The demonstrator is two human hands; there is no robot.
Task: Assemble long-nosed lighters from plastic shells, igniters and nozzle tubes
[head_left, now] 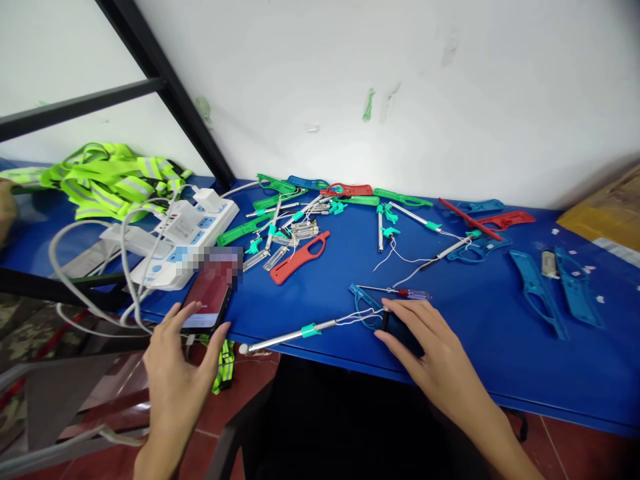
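My left hand (177,373) is at the near end of a phone (207,297) with a lit, partly pixelated screen. Its fingers are spread, the fingertips over the screen and the thumb by the corner. My right hand (430,340) pinches a small black part (385,320) between thumb and fingertips. White wires run from there to a metal lighter tube (285,338) with a turquoise clip, lying along the table's front edge. A blue lighter shell half (364,298) and a screwdriver (413,294) lie just beyond my right fingertips.
A white power strip (193,250) with chargers and looping cables stands left, before neon reflective straps (115,180). Lighter tubes, clear fuel tanks and coloured shells, including a red shell (300,259), lie along the back. Blue shell halves (537,293) lie right, near a cardboard box (605,207).
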